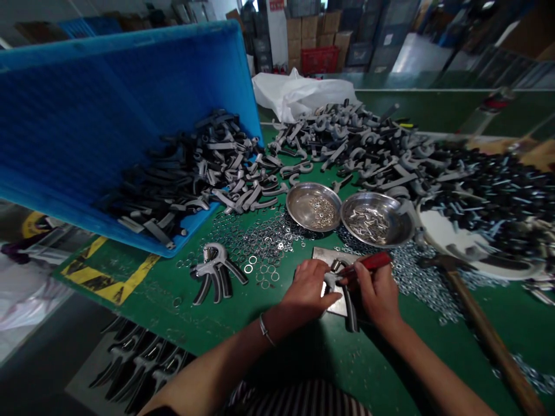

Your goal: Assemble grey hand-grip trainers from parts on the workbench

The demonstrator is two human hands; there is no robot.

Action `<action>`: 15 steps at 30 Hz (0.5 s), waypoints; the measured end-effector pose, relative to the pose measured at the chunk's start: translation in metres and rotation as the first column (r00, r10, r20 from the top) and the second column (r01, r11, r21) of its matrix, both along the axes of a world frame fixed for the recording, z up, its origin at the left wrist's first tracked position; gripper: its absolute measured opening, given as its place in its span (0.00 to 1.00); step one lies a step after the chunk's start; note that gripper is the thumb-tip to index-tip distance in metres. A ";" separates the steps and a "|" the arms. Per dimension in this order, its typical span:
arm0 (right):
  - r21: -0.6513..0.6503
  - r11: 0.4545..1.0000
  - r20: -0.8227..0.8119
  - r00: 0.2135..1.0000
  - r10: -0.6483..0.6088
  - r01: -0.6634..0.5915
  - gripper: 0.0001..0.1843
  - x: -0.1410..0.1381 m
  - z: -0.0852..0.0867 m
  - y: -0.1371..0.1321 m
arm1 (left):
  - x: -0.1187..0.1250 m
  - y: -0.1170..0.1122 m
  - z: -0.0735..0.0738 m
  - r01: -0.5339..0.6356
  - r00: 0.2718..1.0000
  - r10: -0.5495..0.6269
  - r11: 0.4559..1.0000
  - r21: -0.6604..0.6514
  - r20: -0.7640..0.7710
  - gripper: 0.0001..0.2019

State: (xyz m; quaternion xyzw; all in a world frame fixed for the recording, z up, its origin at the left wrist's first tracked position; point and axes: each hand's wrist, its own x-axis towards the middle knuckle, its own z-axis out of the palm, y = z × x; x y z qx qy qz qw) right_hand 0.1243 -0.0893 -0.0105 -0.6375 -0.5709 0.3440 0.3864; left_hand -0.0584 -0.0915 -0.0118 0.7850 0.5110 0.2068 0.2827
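My left hand (pixel 307 284) is shut around a grey and black spring hand grip (pixel 340 294), which lies on a steel plate (pixel 330 257). My right hand (pixel 377 294) holds a red-handled screwdriver (pixel 368 262), with its shaft reaching the top of that grip near the spring. The screwdriver's tip is hidden among my fingers. To the left, a second hand grip (pixel 217 273) lies on the green table mat (pixel 277 323), apart from both hands. Two steel bowls stand just beyond my hands: one of small rings (pixel 313 207), one of short metal pins (pixel 377 219).
A tilted blue crate (pixel 108 110) spills grey handles (pixel 229 173) onto the table. More handles (pixel 359 138) and black parts (pixel 489 196) lie behind. Loose washers (pixel 260 245) and a wooden-handled hammer (pixel 489 335) lie nearby. Assembled grips (pixel 139 364) sit below the table's near-left edge.
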 end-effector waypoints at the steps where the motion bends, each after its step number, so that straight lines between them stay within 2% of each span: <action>1: 0.025 1.000 0.101 0.995 0.006 -0.008 0.19 -0.001 -0.001 0.000 | 0.000 0.000 0.000 0.001 1.000 -0.001 1.000 0.000 -0.002 0.21; 4: 0.049 0.995 0.306 0.950 0.064 -0.083 0.19 -0.006 0.003 0.004 | 0.001 -0.002 0.001 0.004 1.000 -0.003 1.000 0.007 -0.016 0.21; 6: 0.032 0.991 0.277 0.954 0.115 -0.129 0.18 -0.012 0.010 0.011 | 0.002 -0.003 0.000 -0.003 1.000 0.004 1.000 0.014 -0.029 0.22; 9: 0.026 0.987 -0.087 0.983 0.163 -0.162 0.18 -0.019 0.026 0.026 | 0.002 -0.003 0.001 -0.015 0.998 0.017 1.000 0.024 -0.055 0.21; 12: 0.024 0.990 -0.483 0.866 0.134 -0.139 0.21 -0.016 0.040 0.036 | 0.003 -0.004 0.002 -0.025 0.997 0.027 0.999 0.032 -0.075 0.22; 14: 0.031 0.997 -0.590 0.804 0.080 -0.076 0.22 -0.005 0.043 0.039 | 0.004 -0.005 0.001 -0.036 0.996 0.039 0.999 0.031 -0.084 0.23; 15: 0.030 0.998 -0.584 0.809 0.062 -0.054 0.22 0.004 0.041 0.038 | 0.005 -0.006 0.000 -0.042 0.995 0.044 0.999 0.029 -0.085 0.24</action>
